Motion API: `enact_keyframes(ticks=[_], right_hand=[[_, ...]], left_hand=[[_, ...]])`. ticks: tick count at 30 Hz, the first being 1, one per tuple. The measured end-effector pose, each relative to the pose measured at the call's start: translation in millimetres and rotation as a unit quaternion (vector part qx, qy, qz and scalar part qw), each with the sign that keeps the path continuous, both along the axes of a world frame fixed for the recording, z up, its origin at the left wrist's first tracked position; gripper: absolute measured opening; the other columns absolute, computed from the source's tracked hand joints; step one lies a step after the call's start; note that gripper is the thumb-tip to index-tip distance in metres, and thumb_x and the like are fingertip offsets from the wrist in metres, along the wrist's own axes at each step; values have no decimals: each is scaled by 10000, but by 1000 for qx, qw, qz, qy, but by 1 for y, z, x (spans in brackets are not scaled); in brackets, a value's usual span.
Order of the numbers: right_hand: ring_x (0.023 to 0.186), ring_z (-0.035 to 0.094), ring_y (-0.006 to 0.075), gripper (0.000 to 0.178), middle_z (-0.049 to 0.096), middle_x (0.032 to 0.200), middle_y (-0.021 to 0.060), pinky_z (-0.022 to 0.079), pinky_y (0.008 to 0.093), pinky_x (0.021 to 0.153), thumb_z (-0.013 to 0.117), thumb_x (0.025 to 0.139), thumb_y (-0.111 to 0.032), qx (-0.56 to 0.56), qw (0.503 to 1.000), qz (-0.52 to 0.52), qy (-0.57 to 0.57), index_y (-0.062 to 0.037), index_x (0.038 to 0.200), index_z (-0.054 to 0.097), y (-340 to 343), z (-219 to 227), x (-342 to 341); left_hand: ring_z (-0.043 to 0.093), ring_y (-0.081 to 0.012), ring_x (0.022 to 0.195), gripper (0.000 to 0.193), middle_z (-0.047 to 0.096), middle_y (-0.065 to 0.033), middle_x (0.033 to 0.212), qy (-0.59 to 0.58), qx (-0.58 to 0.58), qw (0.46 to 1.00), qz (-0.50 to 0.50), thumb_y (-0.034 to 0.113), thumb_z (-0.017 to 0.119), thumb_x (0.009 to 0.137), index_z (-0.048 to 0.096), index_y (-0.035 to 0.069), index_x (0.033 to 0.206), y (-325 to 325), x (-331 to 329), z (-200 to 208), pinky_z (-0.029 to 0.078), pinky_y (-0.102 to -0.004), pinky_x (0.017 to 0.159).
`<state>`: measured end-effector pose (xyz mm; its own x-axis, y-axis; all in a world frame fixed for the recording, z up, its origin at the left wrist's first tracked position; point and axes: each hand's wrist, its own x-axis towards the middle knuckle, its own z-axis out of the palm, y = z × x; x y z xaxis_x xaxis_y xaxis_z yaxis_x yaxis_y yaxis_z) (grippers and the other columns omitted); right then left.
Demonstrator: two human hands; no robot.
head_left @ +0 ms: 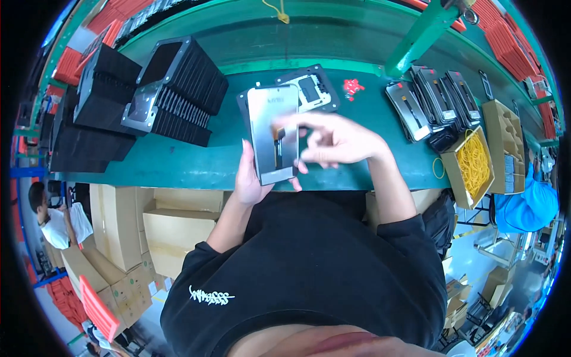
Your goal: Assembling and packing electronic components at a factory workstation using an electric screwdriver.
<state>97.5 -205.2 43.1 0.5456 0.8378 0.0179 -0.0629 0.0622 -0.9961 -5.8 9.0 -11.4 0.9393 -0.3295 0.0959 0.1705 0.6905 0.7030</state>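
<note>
While in left hand, silver panel under right hand.

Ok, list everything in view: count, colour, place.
Bench: one, green, across the middle
Panel: one, silver, in left hand
Tray: at least one, dark grey, beyond panel
Stacked trays: many, black, bench left
Red bits: one cluster, red, right of tray
More panels: several, silver, bench right
Bands: many, yellow, in box at right
Divided box: one, brown, far right
Cartons: several, brown, below bench, left
Orange stacks: several, orange, both sides
Post: one, green, upper right
Other people: at least two, white and blue, both edges
Shirt: one, black, lower centre
Left hand: one, bare, gripping panel
Right hand: one, bare, blurred over panel; contact unclear
</note>
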Motion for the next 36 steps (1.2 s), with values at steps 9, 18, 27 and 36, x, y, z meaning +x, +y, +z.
enact_keyframes(ticks=[9,18,27,36], right_hand=[[570,534,26,223,585,693,-50,404,182,514,623,1023,-259,-107,989,-55,-81,-103,1133,739,-20,-11,72],[831,555,56,250,637,927,-31,451,208,691,618,1028,-273,15,924,-375,-71,-102,1180,718,-7,-94,95],[1131,627,187,452,671,1274,76,504,320,908,540,1047,-423,4,936,-350,-48,-128,1376,635,-15,-87,94],[1177,628,232,517,650,1322,113,503,338,935,522,1040,-491,-5,951,-310,-12,-133,1401,620,-18,-83,89]], left_hand=[[651,-256,984,727,509,-226,1439,-135,249,956,78,558,358,1071,369,1,1537,40,28,19,590,-345,771],[583,-306,1073,777,662,-142,1195,-285,699,602,260,301,855,780,539,31,1436,42,72,37,476,-407,981],[571,-316,1112,781,668,-154,1188,-270,711,602,243,313,858,775,540,28,1429,3,106,30,467,-414,996],[577,-318,1134,854,666,-151,1189,-261,714,608,230,320,867,764,485,25,1469,18,91,40,461,-429,1015]])
